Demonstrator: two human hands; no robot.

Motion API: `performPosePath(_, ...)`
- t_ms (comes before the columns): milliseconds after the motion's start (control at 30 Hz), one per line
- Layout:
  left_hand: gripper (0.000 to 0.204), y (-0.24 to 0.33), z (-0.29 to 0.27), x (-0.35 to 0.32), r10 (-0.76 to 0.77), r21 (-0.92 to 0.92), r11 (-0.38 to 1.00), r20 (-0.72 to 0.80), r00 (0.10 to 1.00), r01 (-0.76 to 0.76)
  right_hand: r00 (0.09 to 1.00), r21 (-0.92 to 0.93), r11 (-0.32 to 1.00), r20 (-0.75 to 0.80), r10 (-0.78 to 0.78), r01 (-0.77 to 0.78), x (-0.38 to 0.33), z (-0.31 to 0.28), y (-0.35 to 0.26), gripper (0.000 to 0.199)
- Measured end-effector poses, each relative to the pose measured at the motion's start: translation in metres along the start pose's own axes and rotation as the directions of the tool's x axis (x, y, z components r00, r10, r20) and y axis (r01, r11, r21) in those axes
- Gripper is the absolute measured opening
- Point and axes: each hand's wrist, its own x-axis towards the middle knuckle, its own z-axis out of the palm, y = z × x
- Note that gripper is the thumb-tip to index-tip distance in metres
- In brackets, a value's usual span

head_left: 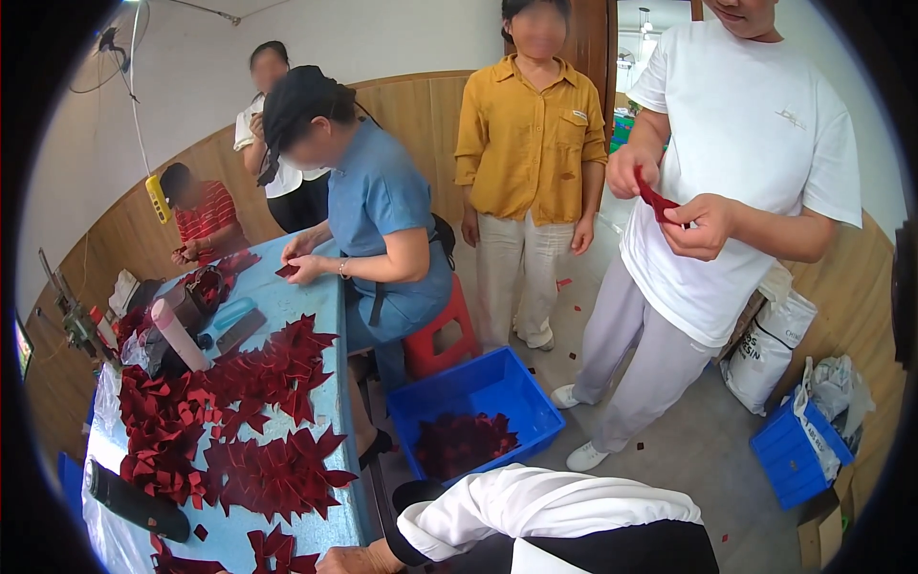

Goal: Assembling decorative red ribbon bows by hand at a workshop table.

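At the bottom edge, my right hand (360, 561) rests at the near right corner of the blue-covered table (337, 421). The frame cuts it off, so its fingers are hidden. A white sleeve (545, 502) with a black cuff leads to it. Just left of it lie dark red velvety cloth pieces (273, 550), with pointed bow-like ends. A thick pile of the same pieces (277, 474) spreads farther up the table. My left hand is out of view. A standing person in a white T-shirt holds one red cloth piece (658, 201) in both hands.
A bottle (139, 502), a pink tumbler (179, 335) and a teal case (234, 313) are on the table. Beside it, a blue crate (535, 383) holds red pieces. A person in blue sits on a red stool (445, 330); others stand nearby. Another blue crate (794, 464) stands right.
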Motion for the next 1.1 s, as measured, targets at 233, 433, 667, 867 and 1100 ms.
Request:
performPosePath(233, 0.038, 0.009, 0.016, 0.012, 0.118, -0.986, 0.121, -0.104, 0.988, -0.118, 1.000, -0.005, 1.000, -0.003, -0.011, 0.011, 0.001, 0.003, 0.001, 0.022)
performPosePath(433, 0.038, 0.011, 0.012, 0.013, 0.147, -0.985, 0.128, -0.096, 0.984, -0.115, 1.000, -0.010, 1.000, 0.004, -0.003, 0.003, 0.000, 0.001, 0.000, 0.022)
performPosePath(667, 0.038, 0.014, 0.010, 0.011, 0.094, -0.982, 0.156, -0.091, 0.991, -0.105, 1.000, -0.012, 1.000, -0.009, -0.004, 0.004, 0.000, 0.002, -0.001, 0.022)
performPosePath(867, 0.040, 0.013, 0.010, 0.012, 0.098, -0.987, 0.132, -0.076, 0.992, -0.089, 1.000, -0.015, 1.000, -0.015, 0.002, -0.002, -0.001, 0.003, 0.000, 0.022)
performPosePath(1100, 0.041, 0.013, 0.009, 0.014, 0.104, -0.989, 0.107, -0.094, 0.990, -0.106, 1.000, -0.006, 1.000, -0.029, -0.005, 0.005, 0.001, 0.002, -0.001, 0.023)
